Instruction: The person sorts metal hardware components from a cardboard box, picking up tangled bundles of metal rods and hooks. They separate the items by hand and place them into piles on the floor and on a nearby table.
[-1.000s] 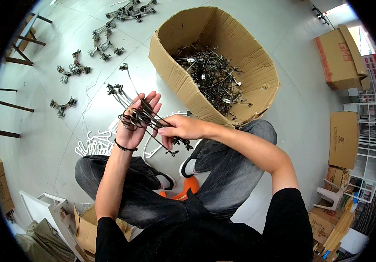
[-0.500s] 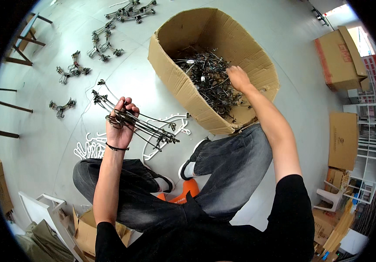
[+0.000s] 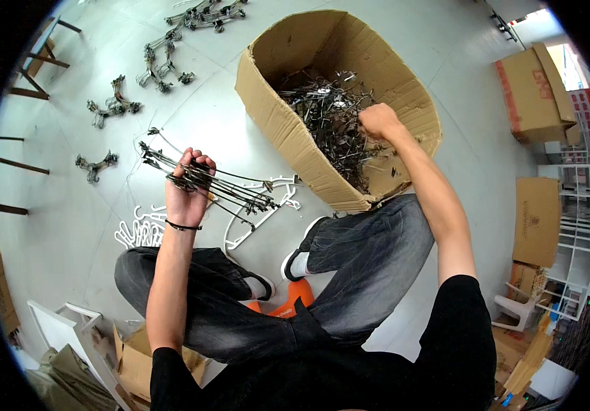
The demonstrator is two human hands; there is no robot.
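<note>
My left hand is raised over the floor, palm up, its fingers curled round a bundle of thin dark wire rods. The rods have small clip-like ends and stick out on both sides of the palm. My right hand reaches into the big open cardboard box, with its fingers closed at the right edge of a tangled pile of similar dark wire pieces. What those fingers grip, if anything, is hidden.
Bundles of wire pieces lie on the floor at the far left. White plastic hangers and a white curved frame lie before my legs. An orange seat shows between them. Boxes and white shelving stand at the right.
My right hand has shifted slightly right, and the pieces in the pile have moved. The rods in my left hand lie a little differently, with that hand almost still.
</note>
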